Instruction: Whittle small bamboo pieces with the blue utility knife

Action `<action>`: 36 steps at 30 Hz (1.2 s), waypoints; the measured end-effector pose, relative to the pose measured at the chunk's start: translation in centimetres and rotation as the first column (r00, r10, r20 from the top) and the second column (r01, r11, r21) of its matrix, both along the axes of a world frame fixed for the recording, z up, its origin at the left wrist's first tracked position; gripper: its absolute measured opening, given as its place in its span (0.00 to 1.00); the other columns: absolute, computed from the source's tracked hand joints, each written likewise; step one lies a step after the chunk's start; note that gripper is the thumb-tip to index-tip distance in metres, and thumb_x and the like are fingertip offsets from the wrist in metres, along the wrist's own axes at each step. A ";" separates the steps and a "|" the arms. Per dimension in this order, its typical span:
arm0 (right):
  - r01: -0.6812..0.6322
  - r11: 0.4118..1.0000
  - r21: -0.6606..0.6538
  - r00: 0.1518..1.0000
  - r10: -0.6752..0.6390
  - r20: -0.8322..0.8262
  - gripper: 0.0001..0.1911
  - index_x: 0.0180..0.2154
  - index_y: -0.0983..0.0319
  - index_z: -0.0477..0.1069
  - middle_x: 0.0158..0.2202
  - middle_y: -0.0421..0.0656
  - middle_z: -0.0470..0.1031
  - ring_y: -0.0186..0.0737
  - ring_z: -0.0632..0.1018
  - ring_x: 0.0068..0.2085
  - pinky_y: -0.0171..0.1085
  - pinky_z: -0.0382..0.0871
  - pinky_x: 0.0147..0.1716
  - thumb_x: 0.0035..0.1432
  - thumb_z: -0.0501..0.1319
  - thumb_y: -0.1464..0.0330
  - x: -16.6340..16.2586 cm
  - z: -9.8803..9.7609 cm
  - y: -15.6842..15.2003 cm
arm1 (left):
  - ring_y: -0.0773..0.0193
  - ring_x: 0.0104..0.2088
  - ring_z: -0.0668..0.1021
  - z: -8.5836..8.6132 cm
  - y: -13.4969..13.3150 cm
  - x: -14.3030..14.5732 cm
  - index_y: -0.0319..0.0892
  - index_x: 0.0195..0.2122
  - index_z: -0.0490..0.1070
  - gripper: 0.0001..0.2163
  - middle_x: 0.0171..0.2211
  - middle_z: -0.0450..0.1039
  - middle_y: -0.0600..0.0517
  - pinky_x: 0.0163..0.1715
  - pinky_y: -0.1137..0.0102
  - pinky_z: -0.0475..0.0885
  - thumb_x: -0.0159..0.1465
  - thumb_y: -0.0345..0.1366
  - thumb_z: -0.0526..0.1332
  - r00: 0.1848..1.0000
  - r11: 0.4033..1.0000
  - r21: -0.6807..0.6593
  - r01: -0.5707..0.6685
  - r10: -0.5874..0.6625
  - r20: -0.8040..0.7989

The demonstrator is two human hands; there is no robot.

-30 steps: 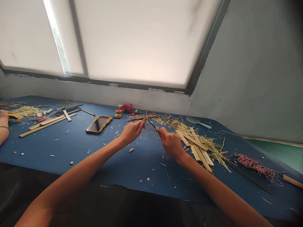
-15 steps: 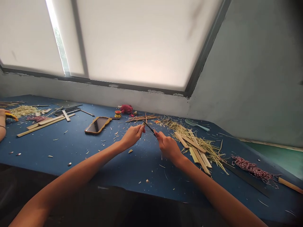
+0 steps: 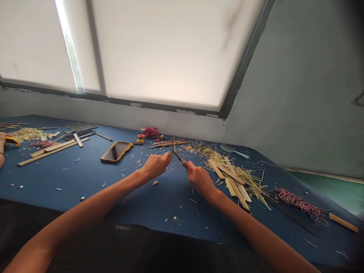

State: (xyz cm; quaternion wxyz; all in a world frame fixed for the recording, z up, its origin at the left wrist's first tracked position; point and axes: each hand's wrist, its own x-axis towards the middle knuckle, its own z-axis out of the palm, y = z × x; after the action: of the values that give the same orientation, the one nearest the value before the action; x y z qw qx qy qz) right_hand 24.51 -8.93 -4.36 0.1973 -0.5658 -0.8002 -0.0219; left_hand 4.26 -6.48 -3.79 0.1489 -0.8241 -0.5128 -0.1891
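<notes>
My left hand (image 3: pixel 156 165) is closed around a short pale bamboo strip (image 3: pixel 171 153), and only its tip shows past the fingers. In my right hand (image 3: pixel 200 181) is a knife with a narrow dark blade (image 3: pixel 176 156); the fingers hide its handle. The blade points up and left, close to the strip's tip; whether they touch I cannot tell. Both hands are over the blue table (image 3: pixel 127 204), strewn with small shavings. Behind them lies a bunch of thin brown sticks (image 3: pixel 170 143).
Flat bamboo slats (image 3: pixel 237 189) lie on a heap of shavings at right, near a hairbrush (image 3: pixel 234 151), a red-and-white cord (image 3: pixel 298 203) and a wooden handle (image 3: pixel 343 222). At left lie a phone (image 3: pixel 116 151) and longer slats (image 3: pixel 54 151). Another person's hand (image 3: pixel 2 148) holds something yellow.
The knife tip has drawn slightly apart from the strip's end, and more of the strip shows. My left hand has shifted a little left and down. The whole view has moved slightly.
</notes>
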 end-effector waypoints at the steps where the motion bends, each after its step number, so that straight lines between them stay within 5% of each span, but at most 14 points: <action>1: 0.003 1.000 -0.002 1.000 -0.003 0.005 0.24 0.36 0.59 0.63 0.24 0.43 0.74 0.41 0.76 0.27 0.34 0.49 0.23 0.68 0.34 0.55 0.0 -0.1 0.0 | 0.55 0.25 0.79 0.0 0.0 0.0 0.38 0.39 0.67 0.21 0.25 0.75 0.44 0.25 0.70 0.63 0.71 0.41 0.37 1.000 1.000 0.008 0.002 -0.002 -0.020; 11: -0.019 0.999 -0.029 0.996 0.017 -0.083 0.26 0.36 0.59 0.64 0.24 0.43 0.73 0.40 0.74 0.26 0.34 0.50 0.23 0.67 0.34 0.54 0.0 -0.1 -0.1 | 0.54 0.23 0.79 0.7 -0.3 -0.2 0.36 0.38 0.66 0.20 0.22 0.75 0.45 0.23 0.70 0.62 0.71 0.39 0.37 0.996 0.997 0.078 0.026 -0.019 -0.092; 18: -0.016 0.999 -0.049 0.999 0.014 -0.036 0.27 0.35 0.59 0.64 0.25 0.44 0.73 0.42 0.76 0.28 0.34 0.50 0.24 0.67 0.33 0.53 -0.4 -0.8 0.4 | 0.54 0.24 0.79 -1.0 -0.3 0.5 0.34 0.37 0.67 0.22 0.23 0.75 0.40 0.25 0.69 0.65 0.71 0.40 0.37 0.975 0.988 -0.017 0.155 -0.156 -0.159; 23: -0.005 0.999 -0.035 0.998 0.003 -0.055 0.27 0.36 0.59 0.64 0.25 0.43 0.73 0.41 0.75 0.28 0.34 0.50 0.24 0.67 0.32 0.53 -0.7 -0.2 0.5 | 0.54 0.24 0.79 -0.4 -0.4 0.5 0.35 0.39 0.68 0.23 0.23 0.75 0.43 0.24 0.69 0.65 0.71 0.41 0.36 0.984 0.994 -0.005 0.113 -0.112 -0.137; 32: 0.003 1.000 -0.005 0.999 -0.003 -0.043 0.28 0.36 0.58 0.64 0.25 0.43 0.74 0.40 0.76 0.28 0.33 0.49 0.24 0.66 0.32 0.52 -0.5 -0.2 0.8 | 0.59 0.30 0.78 -0.2 -0.2 0.4 0.42 0.37 0.69 0.22 0.28 0.74 0.48 0.29 0.70 0.63 0.70 0.46 0.38 0.963 0.977 -0.160 0.142 -0.099 0.250; 36: 0.014 1.000 -0.007 0.999 -0.014 -0.035 0.29 0.37 0.59 0.64 0.26 0.43 0.74 0.40 0.76 0.29 0.33 0.49 0.24 0.66 0.32 0.51 -0.3 -0.6 1.0 | 0.64 0.26 0.71 -1.0 0.2 0.8 0.42 0.36 0.68 0.23 0.23 0.66 0.53 0.28 0.71 0.62 0.68 0.51 0.38 0.803 0.921 -0.268 0.282 -0.075 0.591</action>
State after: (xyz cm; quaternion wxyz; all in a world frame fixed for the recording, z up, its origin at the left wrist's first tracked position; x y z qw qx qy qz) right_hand 24.18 -7.93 -4.97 0.2093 -0.5724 -0.7927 -0.0108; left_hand 5.03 -6.27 -4.78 -0.1755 -0.7877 -0.4773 -0.3477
